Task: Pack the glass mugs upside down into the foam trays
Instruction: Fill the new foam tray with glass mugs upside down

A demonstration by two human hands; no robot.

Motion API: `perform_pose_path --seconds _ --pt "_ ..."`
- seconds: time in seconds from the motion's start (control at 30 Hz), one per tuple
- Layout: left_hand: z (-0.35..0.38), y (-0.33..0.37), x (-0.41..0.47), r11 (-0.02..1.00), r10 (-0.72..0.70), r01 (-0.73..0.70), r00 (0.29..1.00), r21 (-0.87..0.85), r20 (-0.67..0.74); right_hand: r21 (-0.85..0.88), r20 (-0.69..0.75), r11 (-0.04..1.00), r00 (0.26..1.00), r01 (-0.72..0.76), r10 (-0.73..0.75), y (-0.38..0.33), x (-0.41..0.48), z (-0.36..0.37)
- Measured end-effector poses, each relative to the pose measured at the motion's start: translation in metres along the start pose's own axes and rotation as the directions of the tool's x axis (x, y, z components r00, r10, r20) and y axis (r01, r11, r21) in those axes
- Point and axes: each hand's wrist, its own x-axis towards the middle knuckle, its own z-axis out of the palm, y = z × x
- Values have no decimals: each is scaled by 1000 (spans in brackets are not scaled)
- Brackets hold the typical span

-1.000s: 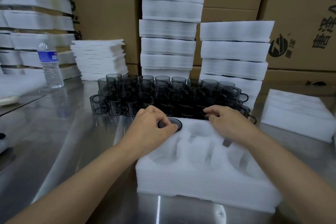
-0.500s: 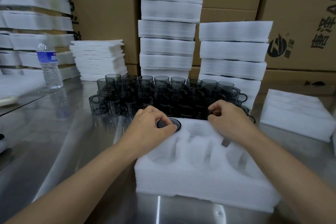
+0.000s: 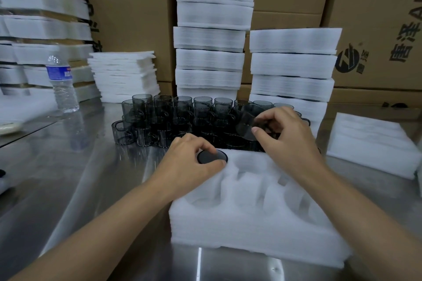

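A white foam tray (image 3: 255, 230) with several round pockets lies on the steel table in front of me. One smoky glass mug (image 3: 213, 157) sits upside down in the far-left pocket, its dark base showing. My left hand (image 3: 191, 164) grips that mug with curled fingers. My right hand (image 3: 290, 137) holds a second smoky mug (image 3: 247, 121) tilted in the air above the tray's far edge. Behind the tray stands a cluster of several upright smoky mugs (image 3: 164, 118).
Two tall stacks of foam trays (image 3: 212, 36) (image 3: 292, 64) rise behind the mugs. A pile of thin foam sheets (image 3: 124, 75) and a water bottle (image 3: 62, 84) stand at left. More foam sheets (image 3: 370, 141) lie at right. Cardboard boxes line the back.
My right hand has lifted a mug out of the cluster and raised it, tilted, above the tray's far edge. My left hand stays on the mug in the far-left pocket.
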Motion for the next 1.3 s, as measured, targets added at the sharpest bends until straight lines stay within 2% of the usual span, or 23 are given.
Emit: perform_pose_path --seconds 0.13,0.27,0.43,0.97,1.3 --pt "1 0 -1 1000 -8 7 1000 -26 -27 72 76 988 987 138 -144 -6 -5 1" --pt "1 -1 0 998 -16 14 999 -59 -29 67 194 966 947 248 -257 -7 -9 2" --pt "2 -1 -1 997 -4 0 999 -72 -49 34 200 939 918 343 -343 -9 -12 3" --pt "3 -8 4 994 8 -15 998 -112 -62 -9 136 896 888 444 -439 -14 -14 1" --pt "3 -9 3 992 19 -23 999 -128 -37 9 169 917 903 399 -394 -14 -12 -2"
